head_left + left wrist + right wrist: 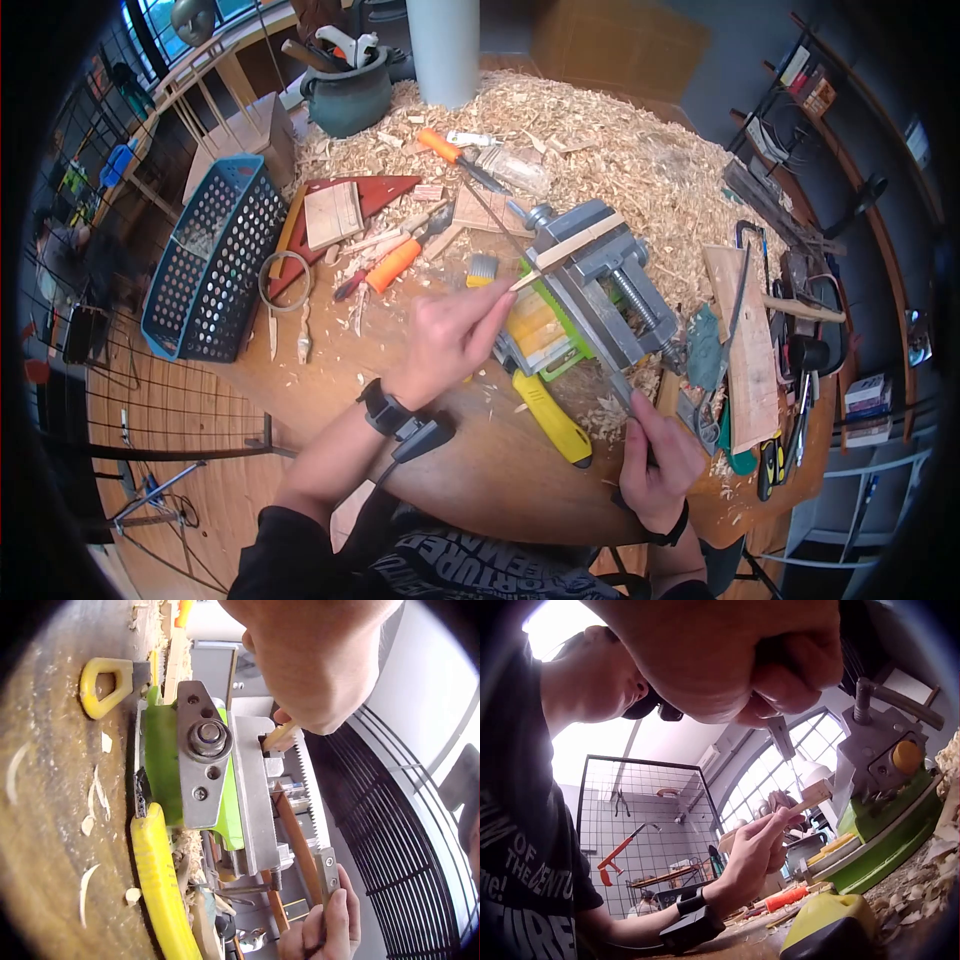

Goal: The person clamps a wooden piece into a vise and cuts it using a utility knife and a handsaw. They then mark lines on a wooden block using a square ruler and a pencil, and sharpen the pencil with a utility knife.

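Observation:
A light wooden strip (582,246) lies across the grey bench vise (612,340), which has a green base. My left hand (450,335) pinches the strip's near end between thumb and fingers, just left of the jaws. In my right hand (662,458) is the handle end of a saw, its fingers curled round it. The saw's toothed blade (309,784) runs up from the right hand past the vise to the strip beside the left hand. In the right wrist view, the left hand (754,855) shows at the strip, while the right hand (742,660) hides most of the saw.
A yellow-handled tool (552,420) lies before the vise. Orange-handled tools (393,264), wood blocks (333,215) and a tape roll (286,281) lie left. A blue basket (205,255) stands at the left edge; wood shavings (640,170) heap behind. A board (740,350) lies right.

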